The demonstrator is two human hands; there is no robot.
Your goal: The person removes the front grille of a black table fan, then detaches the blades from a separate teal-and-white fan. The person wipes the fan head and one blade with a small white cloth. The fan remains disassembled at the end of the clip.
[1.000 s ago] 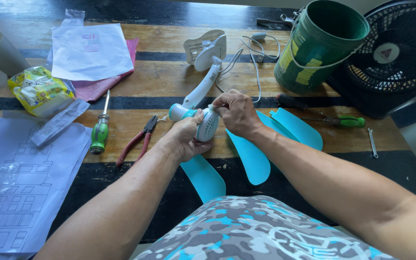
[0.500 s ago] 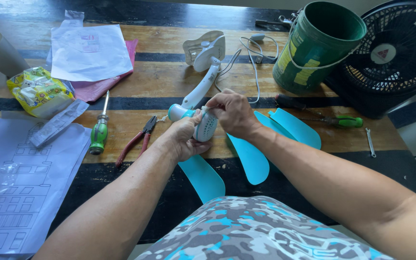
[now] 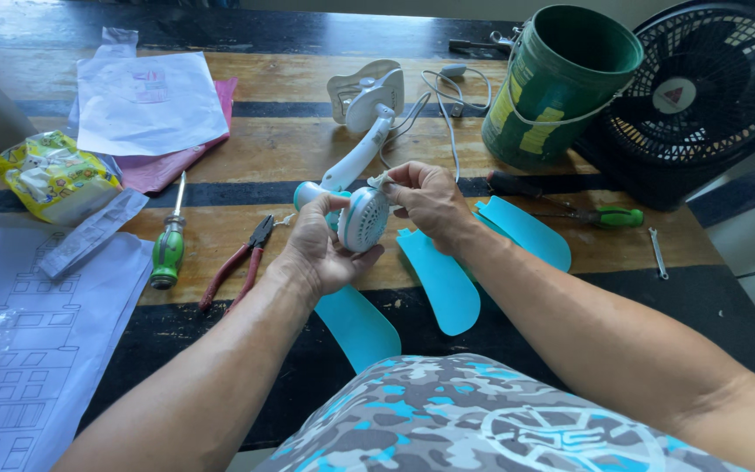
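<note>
While our left hand (image 3: 321, 249) cups the white fan motor housing (image 3: 363, 218) and our right hand (image 3: 425, 199) pinches its top edge, turquoise blades (image 3: 437, 280) lie beneath on the striped wooden table (image 3: 246, 144); at two o'clock, a green bucket (image 3: 552, 83) and black fan (image 3: 701, 92).

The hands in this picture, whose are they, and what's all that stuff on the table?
The camera sits on a person's head and looks down, so both hands are that person's own. The left hand cradles a small round white vented motor housing of a little fan, while the right hand pinches its top edge. On the striped wooden table lie turquoise plastic fan blades, a green-handled screwdriver, red-handled pliers, a green plastic bucket and papers.
</note>
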